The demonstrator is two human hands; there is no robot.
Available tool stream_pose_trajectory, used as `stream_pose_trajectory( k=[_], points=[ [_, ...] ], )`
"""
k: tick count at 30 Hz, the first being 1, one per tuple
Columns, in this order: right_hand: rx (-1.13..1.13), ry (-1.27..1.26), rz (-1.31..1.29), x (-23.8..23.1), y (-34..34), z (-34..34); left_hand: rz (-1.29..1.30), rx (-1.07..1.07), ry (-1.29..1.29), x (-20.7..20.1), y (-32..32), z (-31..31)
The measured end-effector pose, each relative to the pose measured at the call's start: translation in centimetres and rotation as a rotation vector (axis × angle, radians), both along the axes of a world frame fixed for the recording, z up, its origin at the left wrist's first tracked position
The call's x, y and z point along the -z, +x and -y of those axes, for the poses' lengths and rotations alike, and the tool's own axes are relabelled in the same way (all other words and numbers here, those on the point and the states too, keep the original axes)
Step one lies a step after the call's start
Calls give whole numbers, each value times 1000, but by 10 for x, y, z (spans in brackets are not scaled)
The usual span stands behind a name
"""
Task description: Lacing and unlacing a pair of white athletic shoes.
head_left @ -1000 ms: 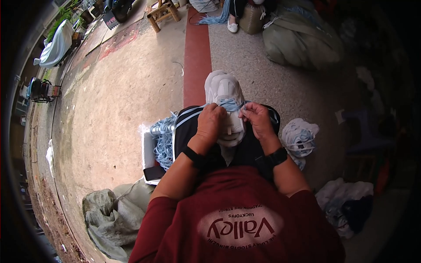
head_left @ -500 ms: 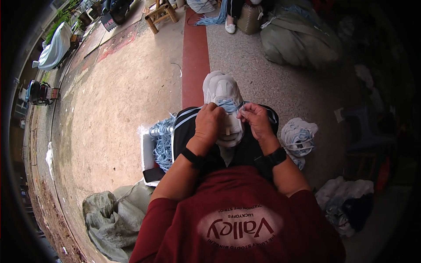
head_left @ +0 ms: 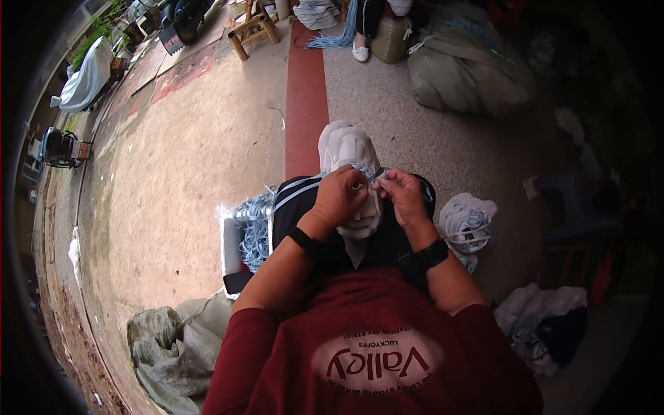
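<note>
Dark lettering (head_left: 377, 358) fills the pale oval (head_left: 322, 354) on our maroon cloth shirt (head_left: 277, 360). Our right hand (head_left: 403, 194) pinches the flat light-blue lace (head_left: 361, 167) of the white mesh shoe (head_left: 354, 146) between our black-trousered knees (head_left: 294, 213); our left hand (head_left: 340, 196) curls beside it, grip hidden. Pale concrete floor (head_left: 166, 207) spreads left of the white box (head_left: 228, 242).

One fisheye view, from the left of two cameras on the wearer's head, looks steeply down over the maroon T-shirt (head_left: 373, 301) and forward past the knees. The left hand (head_left: 339, 196), right hand (head_left: 405, 196) and white sneaker (head_left: 346, 144) sit close below, near the middle; the concrete floor (head_left: 180, 187) stretches farther off, its left edge bowing along the dark rim.
</note>
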State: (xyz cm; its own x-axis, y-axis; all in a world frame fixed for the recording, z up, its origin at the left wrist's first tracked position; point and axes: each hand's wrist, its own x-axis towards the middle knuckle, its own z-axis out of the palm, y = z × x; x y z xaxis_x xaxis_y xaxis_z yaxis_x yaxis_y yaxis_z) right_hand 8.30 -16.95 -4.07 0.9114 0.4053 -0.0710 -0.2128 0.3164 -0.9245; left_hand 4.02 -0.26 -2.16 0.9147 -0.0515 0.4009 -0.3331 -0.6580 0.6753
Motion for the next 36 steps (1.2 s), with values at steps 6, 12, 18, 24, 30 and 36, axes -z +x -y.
stream_pose_trajectory(
  k=[6, 12, 18, 24, 30, 36],
  points=[
    [19, -71, 49, -2, 1, -7, -150, 92, -492, 19, 3, -7],
    [-94, -528, 338, -15, 1, -10, -109, 353, -180, -26, -38, 2],
    [-152, -806, 769, -21, 3, -20, -91, 430, -17, -16, -47, -4],
    [-174, -1103, 949, -30, 1, -23, -71, 388, -38, -7, -48, -5],
    [-156, -1080, 1021, -25, 4, -27, -54, 372, -114, -7, -48, -6],
    [-179, -1097, 1064, -12, 9, -34, -72, 362, -131, -6, -49, -6]
  ],
)
